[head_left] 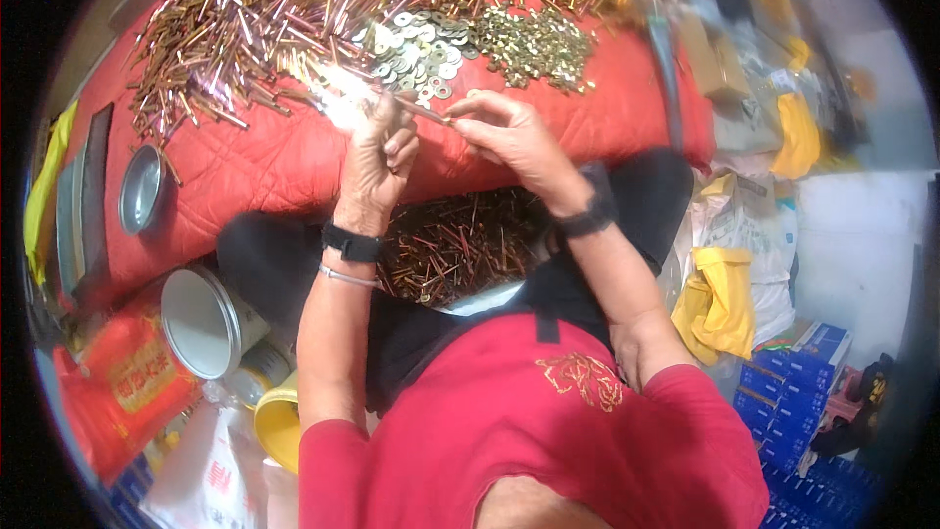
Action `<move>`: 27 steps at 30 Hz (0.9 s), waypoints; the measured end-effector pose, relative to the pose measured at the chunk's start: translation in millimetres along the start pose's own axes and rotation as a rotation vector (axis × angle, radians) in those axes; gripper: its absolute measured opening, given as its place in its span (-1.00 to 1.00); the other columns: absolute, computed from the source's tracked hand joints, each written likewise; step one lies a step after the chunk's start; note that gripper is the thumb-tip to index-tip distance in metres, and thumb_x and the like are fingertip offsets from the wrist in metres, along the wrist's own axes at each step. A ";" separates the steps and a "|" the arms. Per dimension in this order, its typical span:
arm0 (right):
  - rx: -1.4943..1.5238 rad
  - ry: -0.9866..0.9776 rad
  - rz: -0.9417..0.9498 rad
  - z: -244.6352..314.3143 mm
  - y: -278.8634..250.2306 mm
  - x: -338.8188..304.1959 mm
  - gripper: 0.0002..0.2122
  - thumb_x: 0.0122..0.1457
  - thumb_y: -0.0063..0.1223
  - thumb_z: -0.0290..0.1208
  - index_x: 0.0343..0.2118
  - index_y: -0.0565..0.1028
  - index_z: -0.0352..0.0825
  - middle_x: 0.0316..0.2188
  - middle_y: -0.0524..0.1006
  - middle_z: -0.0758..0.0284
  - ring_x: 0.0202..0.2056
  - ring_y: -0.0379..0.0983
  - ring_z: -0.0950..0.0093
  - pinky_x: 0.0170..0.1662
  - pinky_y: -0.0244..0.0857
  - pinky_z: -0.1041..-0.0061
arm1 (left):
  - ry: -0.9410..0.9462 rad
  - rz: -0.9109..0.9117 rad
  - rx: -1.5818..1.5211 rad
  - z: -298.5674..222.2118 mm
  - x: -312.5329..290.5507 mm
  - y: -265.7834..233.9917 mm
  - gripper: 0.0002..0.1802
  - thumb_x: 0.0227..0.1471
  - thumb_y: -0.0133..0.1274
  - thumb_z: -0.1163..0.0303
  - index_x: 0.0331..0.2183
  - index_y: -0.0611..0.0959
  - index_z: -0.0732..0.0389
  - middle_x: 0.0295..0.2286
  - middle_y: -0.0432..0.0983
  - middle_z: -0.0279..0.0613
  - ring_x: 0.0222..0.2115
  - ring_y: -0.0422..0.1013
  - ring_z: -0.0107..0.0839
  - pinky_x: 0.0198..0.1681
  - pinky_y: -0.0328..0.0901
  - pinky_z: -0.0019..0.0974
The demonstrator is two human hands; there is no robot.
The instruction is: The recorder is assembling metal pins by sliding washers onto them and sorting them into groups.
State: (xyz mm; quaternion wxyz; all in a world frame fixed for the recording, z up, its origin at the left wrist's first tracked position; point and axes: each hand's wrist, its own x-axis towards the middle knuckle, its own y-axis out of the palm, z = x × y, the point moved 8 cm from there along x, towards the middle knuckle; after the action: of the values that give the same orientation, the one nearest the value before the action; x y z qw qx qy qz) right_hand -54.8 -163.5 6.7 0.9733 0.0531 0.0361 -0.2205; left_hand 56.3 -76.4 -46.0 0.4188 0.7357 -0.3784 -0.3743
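My left hand [382,149] is closed round a thin copper-coloured metal rod [425,113], which slants down to the right in front of me. At the rod's right end, the thumb and fingers of my right hand [509,142] are pinched together. Whether a small nut sits between those fingertips is too small to tell. Just beyond my hands lie a pile of flat round washers [416,51] and a heap of small brass-coloured nuts [529,44]. A large heap of similar copper-coloured rods [264,15] spreads across the far side.
A red quilted cover [264,162] lies under the piles. Between my legs is a batch of rods [455,250]. A metal bowl [143,190] and a white bucket [199,323] stand at left; yellow bags [720,299] and blue boxes [788,397] at right.
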 end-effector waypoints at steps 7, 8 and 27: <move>-0.291 -0.509 -0.516 13.0 21.8 28.7 -0.81 0.23 -0.01 -0.34 -0.24 0.47 -0.36 -0.26 0.37 0.38 -0.34 0.37 0.59 -0.23 0.29 0.57 | 0.011 -0.135 0.093 24.3 -3.0 -14.1 -0.77 0.08 0.10 0.33 -0.26 0.48 0.24 -0.61 0.28 -0.48 -0.72 0.11 -0.72 -0.77 -0.04 -0.64; -0.383 -0.549 -0.542 17.9 26.5 28.5 -0.81 0.25 -0.07 -0.34 -0.24 0.47 -0.36 -0.31 0.41 0.35 -0.36 0.39 0.54 -0.23 0.30 0.56 | -0.006 -0.199 0.018 29.9 -4.4 -15.4 -0.81 0.07 0.11 0.32 -0.30 0.50 0.18 -0.61 0.31 -0.51 -0.72 0.13 -0.73 -0.78 -0.04 -0.65; -0.455 -0.280 -0.169 25.2 -30.3 39.2 -0.86 0.13 -0.03 -0.54 -0.24 0.44 -0.38 -0.39 0.50 0.33 -0.39 0.46 0.52 -0.31 0.35 0.53 | 0.043 -0.068 0.391 1.4 -10.0 2.2 -0.74 0.07 0.03 0.29 -0.32 0.57 0.32 -0.70 0.30 -0.48 -0.80 0.06 -0.72 -0.78 -0.06 -0.60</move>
State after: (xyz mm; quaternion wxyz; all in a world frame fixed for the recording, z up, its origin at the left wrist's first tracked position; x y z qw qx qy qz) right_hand -31.5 -210.4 25.4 0.9339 -0.2009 -0.0461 -0.2921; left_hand 50.2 -68.9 -42.2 0.2630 0.8233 -0.4098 -0.2918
